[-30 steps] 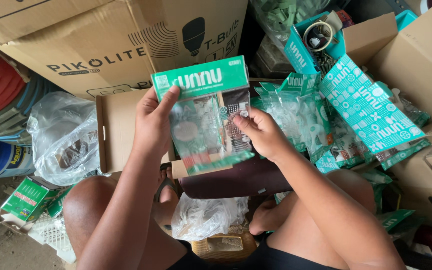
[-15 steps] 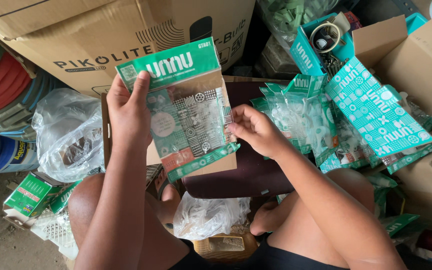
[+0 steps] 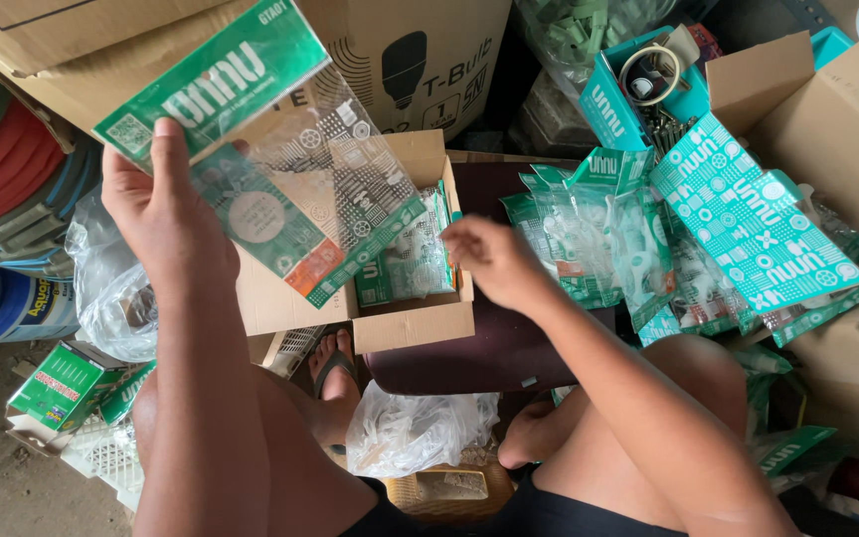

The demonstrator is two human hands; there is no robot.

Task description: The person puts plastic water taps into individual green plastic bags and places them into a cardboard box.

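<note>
My left hand (image 3: 166, 214) holds up a flat clear plastic packet with a green card header (image 3: 260, 149), tilted to the upper left. Its thumb lies across the green header. My right hand (image 3: 494, 261) hovers with fingers loosely curled and nothing in them. It is just right of a small open cardboard box (image 3: 415, 323) that holds more green packets (image 3: 405, 264). A heap of the same packets (image 3: 599, 239) lies to the right of that hand.
Large cardboard boxes (image 3: 420, 50) stand behind. A teal patterned box (image 3: 758, 224) and a teal open box (image 3: 638, 94) sit at right. Coiled hoses (image 3: 7, 174) lie at left. A clear bag (image 3: 415, 433) rests between my legs, and a small green box (image 3: 57, 383) is on the floor.
My left hand lifted the packet up and to the left, tilting it. My right hand let go of the packet and dropped toward the small box.
</note>
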